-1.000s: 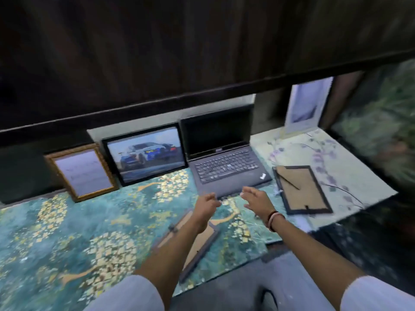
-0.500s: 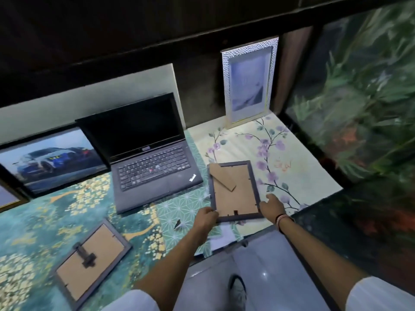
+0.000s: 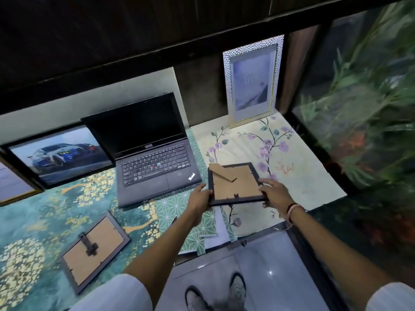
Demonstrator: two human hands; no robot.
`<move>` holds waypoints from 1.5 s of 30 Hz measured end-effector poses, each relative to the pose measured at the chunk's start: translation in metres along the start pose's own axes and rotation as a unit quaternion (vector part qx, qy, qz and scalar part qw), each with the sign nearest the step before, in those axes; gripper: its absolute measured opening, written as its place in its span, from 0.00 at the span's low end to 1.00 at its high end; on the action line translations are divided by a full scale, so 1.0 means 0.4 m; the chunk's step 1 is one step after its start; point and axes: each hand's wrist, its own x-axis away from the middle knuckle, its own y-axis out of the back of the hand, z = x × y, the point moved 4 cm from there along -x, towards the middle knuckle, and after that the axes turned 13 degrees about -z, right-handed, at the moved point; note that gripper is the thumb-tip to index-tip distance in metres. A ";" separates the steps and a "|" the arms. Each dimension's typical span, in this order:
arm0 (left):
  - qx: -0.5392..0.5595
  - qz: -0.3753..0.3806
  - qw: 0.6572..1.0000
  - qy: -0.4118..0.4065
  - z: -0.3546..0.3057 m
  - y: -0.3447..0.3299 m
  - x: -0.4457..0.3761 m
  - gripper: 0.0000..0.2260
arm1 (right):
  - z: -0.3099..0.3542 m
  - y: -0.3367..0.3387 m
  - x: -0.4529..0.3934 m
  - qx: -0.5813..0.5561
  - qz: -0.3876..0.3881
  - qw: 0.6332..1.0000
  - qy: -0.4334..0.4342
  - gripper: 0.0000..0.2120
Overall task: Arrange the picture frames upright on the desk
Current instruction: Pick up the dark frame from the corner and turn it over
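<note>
Progress roughly halfway: silver frame point(image 3: 252, 80), car picture point(image 3: 60, 153) and gold-edged frame point(image 3: 13, 187) upright at the back; dark frame point(image 3: 235, 184) face down, gripped by left hand point(image 3: 198, 199) and right hand point(image 3: 275, 194); grey frame point(image 3: 93, 251) flat on desk point(image 3: 33, 221).

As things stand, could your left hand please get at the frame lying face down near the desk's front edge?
Probably yes, once freed. The left hand now shares its grip on the dark frame with the right hand. The face-down frame lies open beside the left forearm, with nothing on it.
</note>
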 end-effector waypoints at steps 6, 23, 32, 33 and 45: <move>0.094 0.075 0.991 0.051 -0.152 -0.013 0.005 0.04 | 0.167 0.061 0.052 -0.115 0.140 0.981 0.061 0.18; -0.092 0.049 0.994 -0.038 -0.149 -0.031 -0.115 0.25 | 0.213 0.069 -0.045 0.105 0.035 0.971 0.214 0.20; -0.030 0.078 0.996 -0.004 -0.036 -0.083 -0.147 0.37 | 0.054 0.033 -0.115 0.047 0.064 0.987 0.137 0.29; -0.021 0.085 0.996 -0.002 -0.037 -0.087 -0.149 0.38 | 0.051 0.026 -0.108 0.020 0.057 0.990 0.126 0.29; 0.062 0.162 0.984 -0.027 -0.189 -0.126 -0.187 0.39 | 0.179 -0.008 -0.108 -0.046 0.029 0.979 0.196 0.10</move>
